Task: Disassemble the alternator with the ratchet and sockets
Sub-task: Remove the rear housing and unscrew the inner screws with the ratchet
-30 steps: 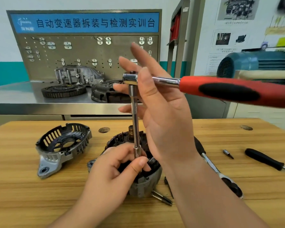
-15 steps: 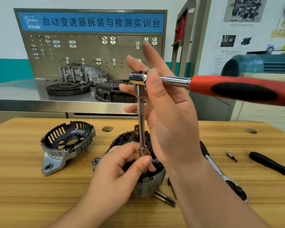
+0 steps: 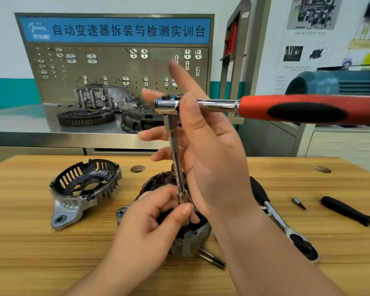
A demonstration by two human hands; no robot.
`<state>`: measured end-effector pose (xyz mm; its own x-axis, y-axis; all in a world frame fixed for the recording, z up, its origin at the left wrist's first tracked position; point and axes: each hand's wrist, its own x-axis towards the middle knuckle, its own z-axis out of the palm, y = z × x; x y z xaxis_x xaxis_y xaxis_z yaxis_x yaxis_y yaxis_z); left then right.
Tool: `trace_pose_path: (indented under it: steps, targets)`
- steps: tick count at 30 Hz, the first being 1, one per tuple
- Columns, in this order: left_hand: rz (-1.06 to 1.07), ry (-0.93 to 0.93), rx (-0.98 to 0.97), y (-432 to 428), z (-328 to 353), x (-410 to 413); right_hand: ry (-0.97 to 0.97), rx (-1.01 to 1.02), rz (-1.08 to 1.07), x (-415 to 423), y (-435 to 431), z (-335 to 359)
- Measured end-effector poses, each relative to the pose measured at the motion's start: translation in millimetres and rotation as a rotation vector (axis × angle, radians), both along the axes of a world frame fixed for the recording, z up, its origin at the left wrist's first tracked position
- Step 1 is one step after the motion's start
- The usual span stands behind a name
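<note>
Ratchet (image 3: pixel 308 110): red-and-black handle, long axis level, handle pointing right, head at left above the alternator.
Extension bar (image 3: pixel 175 154): fitted under the head, near upright, top leaning slightly left, lower end at the alternator's near rim.
Alternator (image 3: pixel 187 240): opened body, standing mid-counter (image 3: pixel 30 253), shaft end up.
Left hand (image 3: pixel 150 221): thumb and fingers pinching the bar's lower end.
Right hand (image 3: pixel 209 154): fingers straight, splayed behind the bar; thumb laid across the ratchet's neck.
End cover (image 3: pixel 83 189): left of alternator, apart.
Second ratchet (image 3: pixel 286 225), bit (image 3: pixel 298 202), screwdriver (image 3: pixel 348 212): at right.
Bolts (image 3: pixel 212 258): beside the alternator's base.
</note>
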<state>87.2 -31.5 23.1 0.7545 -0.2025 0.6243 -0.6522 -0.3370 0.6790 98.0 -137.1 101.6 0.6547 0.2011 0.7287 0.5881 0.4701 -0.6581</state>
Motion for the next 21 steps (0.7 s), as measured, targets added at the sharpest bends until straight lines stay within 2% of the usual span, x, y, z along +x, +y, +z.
trace_pose_path:
  steps: [4,7,11,15,21]
  targets:
    - [-0.022,-0.023,-0.004,-0.5,-1.4,-0.1,0.156,0.034,0.166,3.1,-1.7,-2.4]
    - [-0.014,-0.050,0.020,-1.3,-0.7,-0.4,0.197,0.056,0.204,6.0,-5.2,-3.8]
    - [-0.008,-0.057,0.026,-1.5,0.7,-0.5,0.111,0.065,0.100,3.0,-0.6,-5.0]
    - [-0.061,-0.008,-0.050,-2.6,-1.3,0.4,-0.002,0.021,-0.009,-1.7,5.1,-6.3]
    - [-0.068,-0.038,-0.033,-4.5,-0.2,0.7,0.140,0.057,0.130,2.7,2.8,-6.5]
